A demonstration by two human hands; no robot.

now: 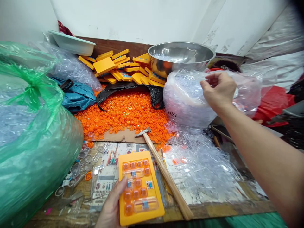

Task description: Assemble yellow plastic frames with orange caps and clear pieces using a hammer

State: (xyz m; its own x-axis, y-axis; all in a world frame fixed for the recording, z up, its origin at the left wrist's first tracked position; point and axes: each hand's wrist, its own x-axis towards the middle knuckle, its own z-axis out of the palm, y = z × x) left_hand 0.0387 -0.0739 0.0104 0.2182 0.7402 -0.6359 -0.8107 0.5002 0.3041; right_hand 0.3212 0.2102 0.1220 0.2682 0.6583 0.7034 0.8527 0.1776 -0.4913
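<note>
A yellow board (140, 186) fitted with orange rings and clear covers is held at the front by my left hand (112, 202), its thumb over the left edge. One square slot on the board's right side has no clear cover. My right hand (219, 90) is raised over a bag of clear plastic pieces (187, 98), thumb and fingertips curled close together; whatever they hold, if anything, is too small to make out. Right beside the board, a hammer (163, 167) with a wooden handle lies on the table.
Orange rings (128, 110) form a wide pile behind the hammer. Yellow boards (118, 68) are heaped at the back, beside a steel bowl (181, 53). Loose clear pieces (201, 164) spread at right. A green bag (42, 142) bulges at left.
</note>
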